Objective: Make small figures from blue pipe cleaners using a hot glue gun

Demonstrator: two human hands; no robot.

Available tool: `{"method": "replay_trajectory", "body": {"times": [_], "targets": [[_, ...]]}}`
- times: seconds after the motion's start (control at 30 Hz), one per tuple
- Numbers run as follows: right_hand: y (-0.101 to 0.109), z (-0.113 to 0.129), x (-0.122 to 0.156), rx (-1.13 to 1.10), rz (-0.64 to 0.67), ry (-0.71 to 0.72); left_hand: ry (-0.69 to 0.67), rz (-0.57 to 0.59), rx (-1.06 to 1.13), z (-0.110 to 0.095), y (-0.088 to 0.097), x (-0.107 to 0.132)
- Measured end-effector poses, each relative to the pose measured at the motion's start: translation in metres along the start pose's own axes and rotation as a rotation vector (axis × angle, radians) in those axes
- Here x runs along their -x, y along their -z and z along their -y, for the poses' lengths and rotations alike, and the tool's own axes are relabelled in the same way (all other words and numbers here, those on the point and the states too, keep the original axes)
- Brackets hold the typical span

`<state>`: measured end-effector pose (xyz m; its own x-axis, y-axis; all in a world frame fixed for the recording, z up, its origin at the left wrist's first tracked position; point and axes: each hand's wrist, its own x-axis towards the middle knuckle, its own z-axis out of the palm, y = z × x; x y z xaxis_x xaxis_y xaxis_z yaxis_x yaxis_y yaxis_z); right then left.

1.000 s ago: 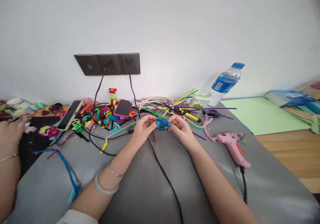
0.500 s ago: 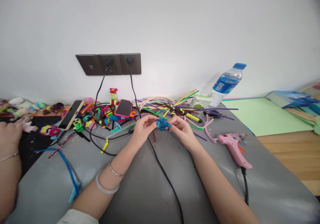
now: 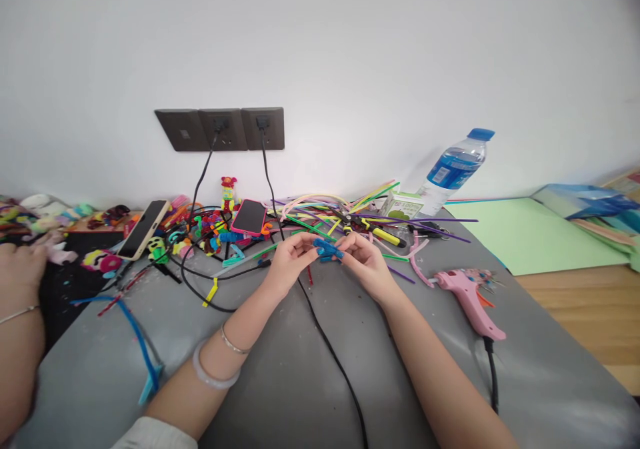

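A plain white wall (image 3: 370,82) with dark socket plates (image 3: 237,125) rises behind a grey tabletop (image 3: 273,382) and a light wooden surface (image 3: 575,302).

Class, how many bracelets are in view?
3: a silver bracelet and a pale bangle on the wearer's left forearm, a thin bracelet on another person's wrist. Others may be hidden.

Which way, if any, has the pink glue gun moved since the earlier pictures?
No; the pink glue gun keeps its place relative to the wall sockets.

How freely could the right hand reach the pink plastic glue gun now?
Probably yes: the pink plastic glue gun lies uncovered on the grey tabletop, though the right hand holds a blue fuzzy piece.
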<state>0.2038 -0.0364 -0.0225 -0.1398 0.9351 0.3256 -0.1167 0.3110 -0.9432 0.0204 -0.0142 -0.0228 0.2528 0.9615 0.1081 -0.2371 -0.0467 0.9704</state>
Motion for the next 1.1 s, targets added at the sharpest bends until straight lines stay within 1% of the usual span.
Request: {"method": "replay_trajectory", "body": {"times": [0.17,0.37,0.47,0.57,0.67,0.77,0.83,0.97,1.1], "targets": [[0.000,0.001,0.000,-0.018,0.023,-0.072,-0.030,-0.014,0.043,-0.002,-0.002,0.001],[-0.001,0.000,0.000,-0.043,0.054,-0.129,-0.082,0.034,0.039,-0.004,-0.001,0.003],[-0.001,-0.001,0.000,-0.043,0.051,-0.120,-0.119,0.070,0.001,-0.003,0.000,0.003],[0.000,-0.003,-0.001,-0.035,0.011,-0.090,-0.169,0.090,-0.068,-0.002,0.001,0.003],[0.000,-0.005,-0.001,-0.026,-0.043,-0.062,-0.234,0.094,-0.168,-0.003,0.002,0.002],[0.001,-0.005,-0.001,-0.015,-0.057,-0.064,-0.287,0.087,-0.257,-0.004,0.003,0.002],[0.001,-0.006,-0.001,-0.017,-0.054,-0.068,-0.295,0.082,-0.278,-0.005,0.004,0.002],[0.001,-0.008,0.000,-0.033,-0.063,-0.060,-0.266,0.070,-0.285,-0.004,0.006,0.001],[0.001,-0.008,-0.002,-0.039,-0.049,-0.050,-0.260,0.058,-0.257,-0.004,0.005,0.001]]}}
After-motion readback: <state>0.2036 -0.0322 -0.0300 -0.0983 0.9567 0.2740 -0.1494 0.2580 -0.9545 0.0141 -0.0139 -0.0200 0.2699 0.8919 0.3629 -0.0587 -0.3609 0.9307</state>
